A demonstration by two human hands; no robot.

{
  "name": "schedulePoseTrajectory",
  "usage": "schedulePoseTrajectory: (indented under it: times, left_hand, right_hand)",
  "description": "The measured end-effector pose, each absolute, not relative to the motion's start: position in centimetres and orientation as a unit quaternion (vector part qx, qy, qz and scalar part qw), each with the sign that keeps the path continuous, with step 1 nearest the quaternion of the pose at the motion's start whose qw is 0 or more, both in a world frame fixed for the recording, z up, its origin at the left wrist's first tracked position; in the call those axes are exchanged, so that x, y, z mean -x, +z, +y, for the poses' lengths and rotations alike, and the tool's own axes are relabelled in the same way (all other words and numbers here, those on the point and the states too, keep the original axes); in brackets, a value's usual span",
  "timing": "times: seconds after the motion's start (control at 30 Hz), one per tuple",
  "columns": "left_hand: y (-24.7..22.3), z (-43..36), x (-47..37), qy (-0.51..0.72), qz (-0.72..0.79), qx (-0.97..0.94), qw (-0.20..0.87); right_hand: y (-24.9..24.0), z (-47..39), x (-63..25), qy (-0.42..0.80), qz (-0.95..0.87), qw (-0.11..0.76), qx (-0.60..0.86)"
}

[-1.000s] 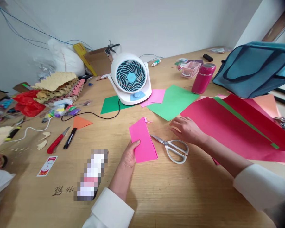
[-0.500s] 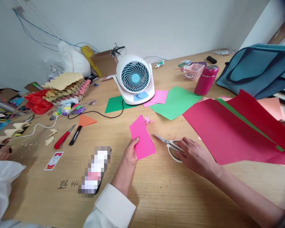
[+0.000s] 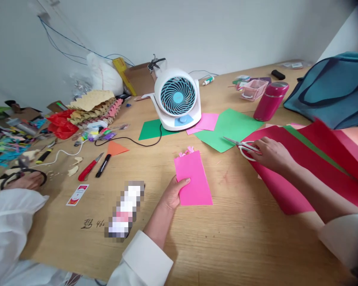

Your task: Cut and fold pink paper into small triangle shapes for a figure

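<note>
My left hand (image 3: 173, 193) grips a rectangle of bright pink paper (image 3: 194, 180) at its left edge, thumb on top. Just behind the paper lie small light pink paper scraps (image 3: 187, 151). Over to the right, my right hand (image 3: 270, 153) is closed on a pair of scissors (image 3: 246, 149) with white handles. Their blades point left, over the corner of a light green sheet (image 3: 223, 129). Beneath my right forearm spread large dark red sheets (image 3: 282, 186) with a green strip (image 3: 313, 147) across them.
A white fan (image 3: 178, 99) stands at the back, its black cord running left. A phone (image 3: 127, 208), a red knife (image 3: 90, 169) and a black marker (image 3: 103, 166) lie to the left. Another person's hand (image 3: 28, 180) holds scissors at far left. A magenta flask (image 3: 271, 101) stands right.
My right hand has carried the scissors away from the table toward the upper right, over the coloured sheets. The pink paper in my left hand has turned more upright and shifted right.
</note>
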State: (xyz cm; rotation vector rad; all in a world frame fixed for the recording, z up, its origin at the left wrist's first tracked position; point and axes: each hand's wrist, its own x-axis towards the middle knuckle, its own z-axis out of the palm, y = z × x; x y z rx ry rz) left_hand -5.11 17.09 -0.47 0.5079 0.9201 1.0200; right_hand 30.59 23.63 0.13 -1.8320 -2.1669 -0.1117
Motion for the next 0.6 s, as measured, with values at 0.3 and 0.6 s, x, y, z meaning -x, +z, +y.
schedulePoseTrajectory:
  times: [0.3,0.6]
  left_hand:
    - [-0.8,16.3,4.5,0.364,0.434,-0.387,0.728]
    - [-1.1,16.4,3.8,0.417,0.472,-0.359,0.689]
  right_hand:
    - [-2.6,23.5,-31.7,-0.027,-0.755,0.168,0.633]
    - [0.2,21.1,-27.9,-0.027,-0.753,0.274,0.598]
